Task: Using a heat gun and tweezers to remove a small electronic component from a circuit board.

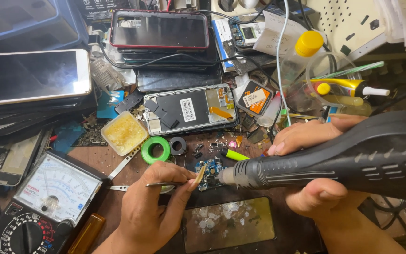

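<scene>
**Hot-air handle and tweezers meet over a small blue circuit board**

The right hand (316,164) is wrapped tight around a thick black ribbed hot-air handle (353,157), whose metal nozzle touches or nearly touches the small blue circuit board (209,173). That board lies on the cluttered brown workbench (109,157), near the middle of its front half. The left hand (149,214) pinches thin metal tweezers (165,184) between thumb and fingers, tips at the board's left edge. Just behind the board stand a green tape roll (155,149) and an opened phone with bare black back (189,109). An analog multimeter with white dial (48,197) sits at the front left corner. A pane of cracked dark glass (229,223) lies at the front edge, between the wrists.
</scene>
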